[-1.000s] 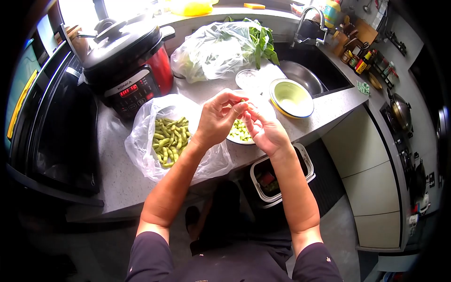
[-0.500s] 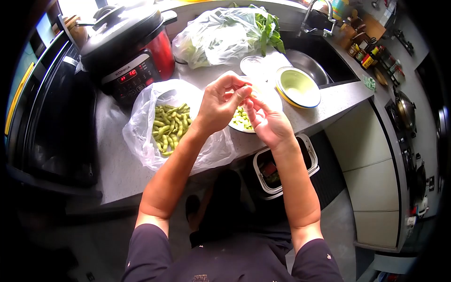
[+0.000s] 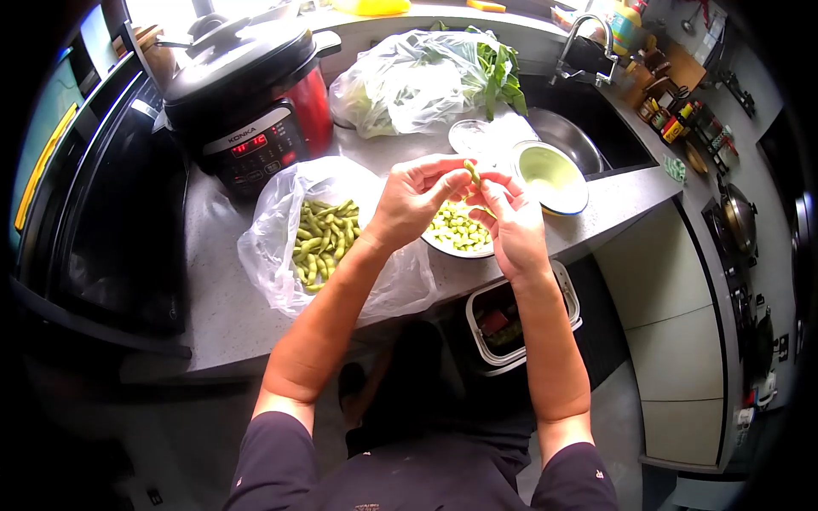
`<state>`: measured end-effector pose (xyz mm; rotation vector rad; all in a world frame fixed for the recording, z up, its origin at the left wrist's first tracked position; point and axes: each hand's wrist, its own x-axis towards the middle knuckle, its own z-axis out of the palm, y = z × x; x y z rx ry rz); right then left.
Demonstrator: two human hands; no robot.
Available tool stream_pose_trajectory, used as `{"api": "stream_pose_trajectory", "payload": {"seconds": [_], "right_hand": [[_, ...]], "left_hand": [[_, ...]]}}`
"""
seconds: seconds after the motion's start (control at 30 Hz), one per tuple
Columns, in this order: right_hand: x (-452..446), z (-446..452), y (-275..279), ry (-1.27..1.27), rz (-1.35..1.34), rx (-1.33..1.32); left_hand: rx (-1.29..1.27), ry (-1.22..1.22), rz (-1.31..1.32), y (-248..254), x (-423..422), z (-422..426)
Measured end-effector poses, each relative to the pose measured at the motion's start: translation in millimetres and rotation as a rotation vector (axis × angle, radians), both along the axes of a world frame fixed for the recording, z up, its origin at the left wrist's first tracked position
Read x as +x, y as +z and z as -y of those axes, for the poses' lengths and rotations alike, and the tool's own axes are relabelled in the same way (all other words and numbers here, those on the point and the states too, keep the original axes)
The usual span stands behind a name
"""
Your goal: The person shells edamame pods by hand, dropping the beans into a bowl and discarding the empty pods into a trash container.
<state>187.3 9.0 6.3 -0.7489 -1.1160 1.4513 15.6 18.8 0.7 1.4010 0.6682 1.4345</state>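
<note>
Between my two hands is a green edamame pod (image 3: 473, 173), held up at the fingertips. My left hand (image 3: 416, 198) pinches it from the left, and my right hand (image 3: 511, 217) grips it from the right. Just below them sits a bowl of shelled beans (image 3: 458, 228), partly covered by my right hand. To the left, a translucent plastic bag (image 3: 266, 247) lies spread on the counter with many whole edamame pods (image 3: 324, 238) inside, beside my left forearm.
A red and black pressure cooker (image 3: 256, 111) stands at the back left. Bagged leafy greens (image 3: 409, 81), a pale green bowl (image 3: 550, 175) and a sink (image 3: 562, 140) lie beyond my hands. Under the counter edge is a white-rimmed bin (image 3: 571, 298).
The view has tilted, so the scene sits slightly lower and further right. A pod now shows clearly between my fingertips, and more of the shelled beans are visible.
</note>
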Motion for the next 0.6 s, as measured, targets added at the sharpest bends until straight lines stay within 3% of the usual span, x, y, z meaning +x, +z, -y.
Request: {"api": "stream_pose_trajectory", "payload": {"seconds": [0.17,0.27,0.4,0.6], "right_hand": [[-4.7,3.9,-0.6,-0.123,0.162,0.137],[0.7,-2.4,-2.1,-0.214,0.420,0.475],[4.8,1.9,12.5,-0.176,0.489,0.416],[-1.8,-3.5,0.8,-0.101,0.249,0.260]], "left_hand": [[-0.009,0.034,-0.037,-4.8,-0.3,-0.7],[0.000,0.034,-0.025,-4.3,2.1,-0.5],[0.019,0.040,-0.021,-4.7,3.7,-0.1],[-0.019,0.051,-0.052,-2.6,3.8,2.3]]}}
